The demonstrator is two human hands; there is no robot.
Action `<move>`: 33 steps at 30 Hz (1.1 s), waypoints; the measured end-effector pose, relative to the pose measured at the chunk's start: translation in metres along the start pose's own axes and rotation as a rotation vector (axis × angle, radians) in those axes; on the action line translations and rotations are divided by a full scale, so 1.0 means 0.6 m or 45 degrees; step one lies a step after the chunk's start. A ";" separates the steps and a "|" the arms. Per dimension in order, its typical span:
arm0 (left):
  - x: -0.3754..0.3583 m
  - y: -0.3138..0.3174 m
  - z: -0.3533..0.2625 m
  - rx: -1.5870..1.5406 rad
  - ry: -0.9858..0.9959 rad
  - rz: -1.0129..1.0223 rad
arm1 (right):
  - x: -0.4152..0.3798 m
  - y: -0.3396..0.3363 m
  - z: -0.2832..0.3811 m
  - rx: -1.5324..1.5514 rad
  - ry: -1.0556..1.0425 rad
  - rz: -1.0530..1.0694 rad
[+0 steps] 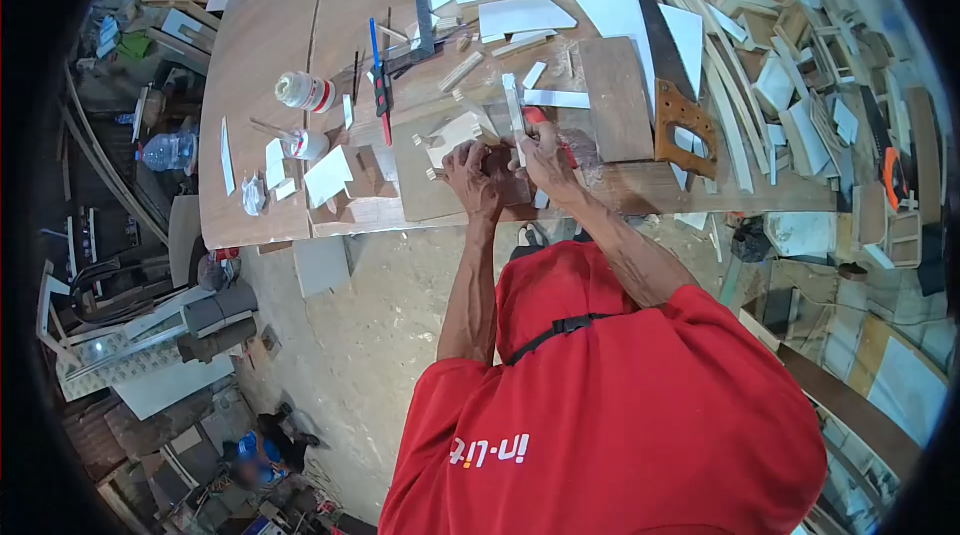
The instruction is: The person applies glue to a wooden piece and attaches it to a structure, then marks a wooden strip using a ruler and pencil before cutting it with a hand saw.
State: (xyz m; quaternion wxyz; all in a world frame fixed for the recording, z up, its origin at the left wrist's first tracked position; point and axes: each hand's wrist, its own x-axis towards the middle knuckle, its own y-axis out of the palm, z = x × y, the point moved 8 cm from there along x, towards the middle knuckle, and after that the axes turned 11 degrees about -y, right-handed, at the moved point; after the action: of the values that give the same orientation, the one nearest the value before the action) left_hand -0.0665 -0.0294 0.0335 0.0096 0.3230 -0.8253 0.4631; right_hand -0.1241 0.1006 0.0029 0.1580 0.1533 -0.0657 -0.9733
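My left hand point(473, 175) presses down with bent fingers on a small pale wooden piece point(455, 138) near the table's front edge. The piece lies on a flat brown board point(415, 197). Beside it, my right hand point(548, 160) is closed around a hand tool with a long silver metal body point(514, 105) and red parts; its exact kind is hard to make out. The tool's lower end comes close to the left fingers, and the fingers partly hide both it and the work. A thicker brown board point(617, 100) lies to the right of the tool.
A handsaw point(685, 127), a metal try square point(424, 25) and a red-and-blue tool point(380, 85) lie on the wooden table point(260, 45). Two white glue bottles, one being a jar point(305, 92), stand left. Wood offcuts are scattered behind; long strips lie right. A person sits lower left.
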 end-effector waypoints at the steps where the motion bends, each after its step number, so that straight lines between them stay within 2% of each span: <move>1: -0.001 -0.003 -0.009 -0.019 -0.003 -0.003 | -0.003 -0.003 0.008 -0.018 -0.014 -0.001; 9: 0.005 0.001 0.004 -0.054 -0.044 0.070 | 0.006 0.005 0.005 -0.039 -0.074 0.024; 20: 0.000 -0.009 -0.004 -0.082 -0.037 -0.058 | 0.014 0.001 0.001 -0.043 -0.126 0.031; 27: 0.000 -0.005 -0.004 -0.041 -0.060 -0.024 | 0.015 -0.001 0.000 -0.100 -0.164 0.033; 33: 0.001 -0.011 -0.014 -0.019 -0.150 -0.073 | 0.015 -0.003 0.006 -0.184 -0.219 0.042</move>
State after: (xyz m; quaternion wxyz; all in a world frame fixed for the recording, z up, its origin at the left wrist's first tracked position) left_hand -0.0659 -0.0255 0.0435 -0.0233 0.3732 -0.8183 0.4365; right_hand -0.1340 0.0994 0.0034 0.1782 0.0561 -0.0111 -0.9823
